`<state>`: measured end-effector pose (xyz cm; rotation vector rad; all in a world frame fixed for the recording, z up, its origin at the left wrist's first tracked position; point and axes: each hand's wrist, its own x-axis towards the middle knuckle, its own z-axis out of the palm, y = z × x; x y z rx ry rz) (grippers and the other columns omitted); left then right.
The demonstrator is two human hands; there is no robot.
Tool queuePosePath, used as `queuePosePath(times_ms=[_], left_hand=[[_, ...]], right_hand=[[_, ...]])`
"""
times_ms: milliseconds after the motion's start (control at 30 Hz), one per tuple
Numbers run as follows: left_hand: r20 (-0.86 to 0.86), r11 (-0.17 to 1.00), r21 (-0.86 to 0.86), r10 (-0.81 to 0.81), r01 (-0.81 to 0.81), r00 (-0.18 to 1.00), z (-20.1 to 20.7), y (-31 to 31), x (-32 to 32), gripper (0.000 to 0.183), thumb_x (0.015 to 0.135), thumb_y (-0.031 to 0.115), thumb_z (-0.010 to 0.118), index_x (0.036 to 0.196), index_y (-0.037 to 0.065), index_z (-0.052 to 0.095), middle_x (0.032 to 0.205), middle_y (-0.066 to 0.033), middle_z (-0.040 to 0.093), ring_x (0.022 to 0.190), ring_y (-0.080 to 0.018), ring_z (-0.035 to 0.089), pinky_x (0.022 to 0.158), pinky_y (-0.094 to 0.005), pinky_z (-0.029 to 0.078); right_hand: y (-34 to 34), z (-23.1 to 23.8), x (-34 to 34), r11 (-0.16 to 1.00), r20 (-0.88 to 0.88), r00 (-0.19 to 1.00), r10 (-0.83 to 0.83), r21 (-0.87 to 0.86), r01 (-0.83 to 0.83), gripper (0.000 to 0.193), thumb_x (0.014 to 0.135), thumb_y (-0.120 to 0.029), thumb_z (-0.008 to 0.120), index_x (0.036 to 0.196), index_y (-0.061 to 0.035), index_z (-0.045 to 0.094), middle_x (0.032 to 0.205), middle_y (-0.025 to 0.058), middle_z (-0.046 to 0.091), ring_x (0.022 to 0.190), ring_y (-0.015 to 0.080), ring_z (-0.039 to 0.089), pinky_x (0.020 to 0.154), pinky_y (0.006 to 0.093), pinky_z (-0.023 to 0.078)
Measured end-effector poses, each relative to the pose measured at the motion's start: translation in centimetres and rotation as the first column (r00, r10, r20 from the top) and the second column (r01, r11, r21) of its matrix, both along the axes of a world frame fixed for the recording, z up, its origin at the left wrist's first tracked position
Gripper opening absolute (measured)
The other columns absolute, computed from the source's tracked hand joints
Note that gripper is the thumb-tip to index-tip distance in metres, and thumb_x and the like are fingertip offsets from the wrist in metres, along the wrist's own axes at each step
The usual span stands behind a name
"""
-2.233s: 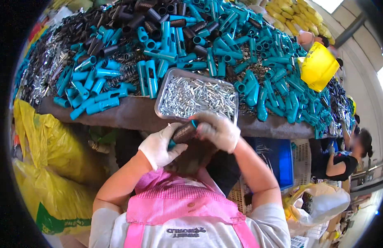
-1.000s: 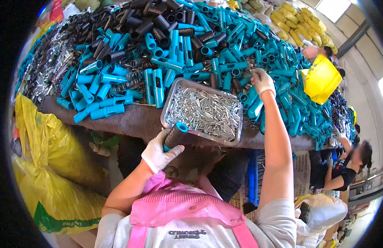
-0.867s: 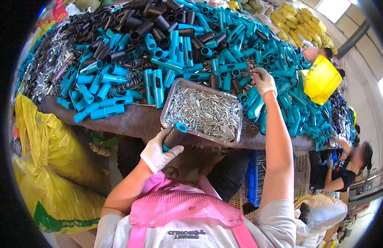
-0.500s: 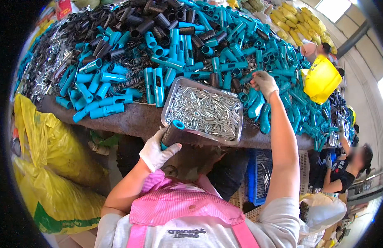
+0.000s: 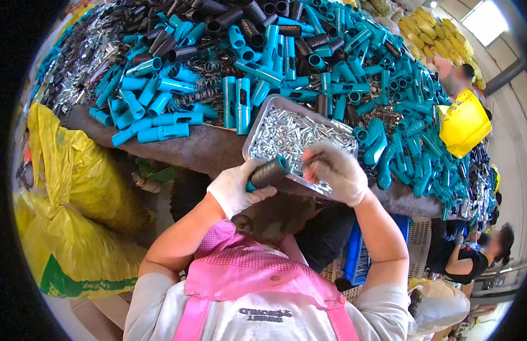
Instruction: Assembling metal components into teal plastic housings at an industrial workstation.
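My left hand (image 5: 234, 190) is closed round a short tube (image 5: 268, 173) with a black ribbed sleeve and teal ends. The tube is tilted, its open end pointing up and to the right. Close to that end, my right hand (image 5: 340, 173) hovers over the front right of a metal tray (image 5: 252, 136). Its fingers are curled together and partly blurred; a small dark thing seems to be in them, too smeared to name. Many short silvery pins (image 5: 286, 128) fill the tray.
Behind the tray rises a wide heap of teal tubes (image 5: 242, 105), with black sleeves (image 5: 223, 21) and loose springs (image 5: 187, 101) among them. Yellow sacks (image 5: 76, 170) stand at the left. A blue crate (image 5: 354, 256) sits below the table edge. Co-workers (image 5: 474, 256) are at the right.
My right hand has come back from the teal heap toward me and left, beside the tube's end. My left hand has tipped the tube further to the right. The view has shifted slightly.
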<state>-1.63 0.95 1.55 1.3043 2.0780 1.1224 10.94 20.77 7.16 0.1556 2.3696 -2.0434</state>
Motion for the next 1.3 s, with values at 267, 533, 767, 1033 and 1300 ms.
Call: queuePosePath(times_ms=[267, 533, 767, 1033, 1300], left_hand=[[0.087, 0.984, 0.003, -0.177, 0.178, 0.980, -1.6, 1.0, 1.2, 0.060, 0.075, 0.038, 0.069, 0.126, 0.017, 0.044, 0.100, -0.0183, 0.063, 0.095, -0.0376, 0.059, 0.080, -0.0400, 0.048], [0.815, 0.990, 0.142, -0.120, 0.004, 0.566, -2.9, 1.5, 3.0, 0.037, 0.082, 0.007, 0.062, 0.116, 0.004, 0.046, 0.065, -0.0003, 0.047, 0.049, -0.0078, 0.045, 0.044, -0.0246, 0.039], [0.771, 0.992, 0.126, -0.096, -0.003, 0.629, -4.1, 1.0, 4.4, 0.059, 0.081, 0.014, 0.066, 0.129, -0.002, 0.036, 0.072, -0.0036, 0.054, 0.051, -0.0094, 0.049, 0.046, -0.0242, 0.041], [0.087, 0.997, 0.066, 0.023, -0.029, 0.996, -3.7, -2.2, 1.9, 0.042, 0.074, 0.026, 0.070, 0.108, 0.009, 0.053, 0.087, -0.0163, 0.062, 0.081, -0.0318, 0.062, 0.072, -0.0357, 0.049], [-0.015, 0.993, -0.102, -0.056, 0.054, 0.998, -2.7, -4.9, 1.8, 0.038, 0.074, 0.025, 0.066, 0.108, 0.011, 0.053, 0.086, -0.0161, 0.063, 0.080, -0.0349, 0.062, 0.070, -0.0396, 0.049]], right_hand=[[-2.5, -1.0, 2.8, 0.921, -0.107, 0.994, -0.022, 0.385, 0.061, 0.019, 0.087, -0.002, 0.048, 0.105, -0.0032, 0.051, 0.069, 0.0078, 0.055, 0.065, 0.0204, 0.058, 0.062, 0.0309, 0.046], [9.9, 0.9, 4.0, 0.064, -0.085, 0.478, -0.874, 0.956, 0.288, 0.049, 0.088, -0.039, 0.049, 0.126, -0.0089, 0.041, 0.104, 0.0221, 0.062, 0.094, 0.0368, 0.061, 0.081, 0.0436, 0.047], [17.2, -3.8, 3.0, 0.330, -0.018, 0.474, -0.880, 0.694, 0.640, 0.080, 0.066, -0.030, 0.070, 0.133, -0.0004, 0.036, 0.120, 0.0211, 0.055, 0.111, 0.0296, 0.054, 0.094, 0.0363, 0.041], [6.0, -1.3, 6.1, 0.845, -0.166, 0.836, -0.523, 0.022, 0.534, 0.043, 0.073, -0.006, 0.064, 0.112, -0.0005, 0.048, 0.086, 0.0067, 0.059, 0.071, 0.0140, 0.058, 0.064, 0.0279, 0.048], [-1.6, -2.0, 6.2, 0.625, -0.016, 0.945, -0.327, 0.746, 0.230, 0.053, 0.070, -0.021, 0.074, 0.113, -0.0017, 0.049, 0.089, 0.0153, 0.063, 0.082, 0.0248, 0.063, 0.075, 0.0342, 0.048]])
